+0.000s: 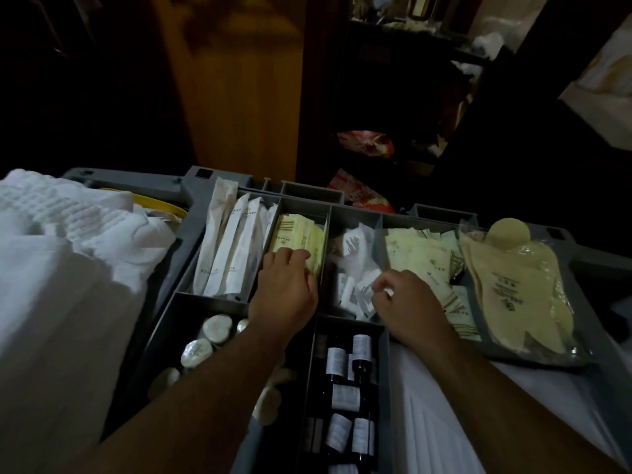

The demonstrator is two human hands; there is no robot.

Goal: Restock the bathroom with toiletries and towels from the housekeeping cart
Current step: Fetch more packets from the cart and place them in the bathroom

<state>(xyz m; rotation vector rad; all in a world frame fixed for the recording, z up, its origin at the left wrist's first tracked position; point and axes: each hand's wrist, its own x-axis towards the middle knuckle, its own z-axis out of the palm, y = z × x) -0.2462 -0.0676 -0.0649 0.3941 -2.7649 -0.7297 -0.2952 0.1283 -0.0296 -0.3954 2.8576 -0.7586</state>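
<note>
Head view is showing the left hand [284, 289] curling its fingers round the yellow packets [297, 236], which are standing in a middle compartment of the cart tray [193, 193]. The right hand [407, 304] is hovering with bent fingers over the white sachets [355, 265] in the next compartment rightward; whether it is pinching one I cannot tell. Towels [51, 241] are lying on the left.

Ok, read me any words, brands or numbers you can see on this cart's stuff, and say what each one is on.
Nothing reads clearly, so no text can be quoted.
Long white sachets: dark vertical print, blurred.
Yellow packets: stripes and small print, blurred.
Small white sachets: dark marks, too small.
Cream packets: small logo, unreadable.
Slipper bag: dark print and emblem, blurred.
Dark bottles: white labels, too small.
</note>
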